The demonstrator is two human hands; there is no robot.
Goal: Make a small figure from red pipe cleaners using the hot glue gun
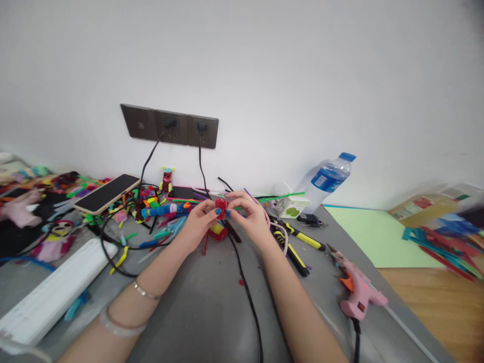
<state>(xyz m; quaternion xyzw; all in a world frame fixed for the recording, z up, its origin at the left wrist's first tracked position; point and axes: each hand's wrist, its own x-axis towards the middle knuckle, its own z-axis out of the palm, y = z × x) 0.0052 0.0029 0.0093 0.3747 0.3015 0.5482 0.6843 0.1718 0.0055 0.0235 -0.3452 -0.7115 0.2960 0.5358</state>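
Both hands meet over the middle of the grey table. My left hand [202, 219] pinches the left side of a small red fuzzy piece [221, 205], which looks like bent pipe cleaner. From the other side, my right hand [247, 214] grips the same piece between thumb and fingers. Just under the fingertips is a yellow and red fuzzy piece [217, 232]; whether it is joined to the red one I cannot tell. A thin red stick [205, 244] hangs or lies beside it.
Pink glue gun [357, 290] and yellow-black pliers [302, 236] lie to the right, near a water bottle [330, 176] and small box [291, 205]. On the left are a phone [108, 193], white power strip [56, 292] and pipe-cleaner scraps. A black cable [245, 287] crosses the table [204, 307].
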